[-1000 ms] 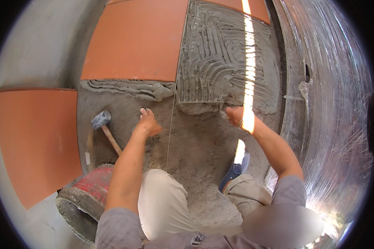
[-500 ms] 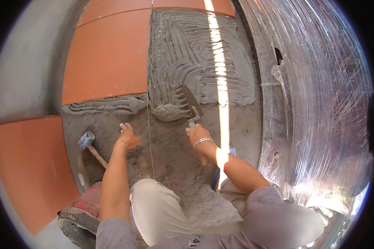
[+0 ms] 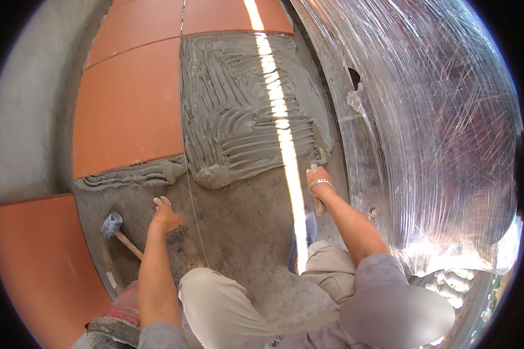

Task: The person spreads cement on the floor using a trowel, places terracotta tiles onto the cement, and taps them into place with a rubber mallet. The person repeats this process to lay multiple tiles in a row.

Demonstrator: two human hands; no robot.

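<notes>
Partly hidden: trowel (image 3: 320,206) clasped by right hand (image 3: 318,176), far end indistinct; left hand (image 3: 166,216) uncurled.

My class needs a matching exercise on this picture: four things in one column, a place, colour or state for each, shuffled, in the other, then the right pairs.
Column one
1. Mallet
2. Trowel
3. Bucket
4. Mortar

Column two
A. grey, spread in ridges
B. partly red, near the picture's lower left
C. blue-grey head, lying on the floor
D. gripped in the right hand

Pairs: 1-C, 2-D, 3-B, 4-A
</notes>
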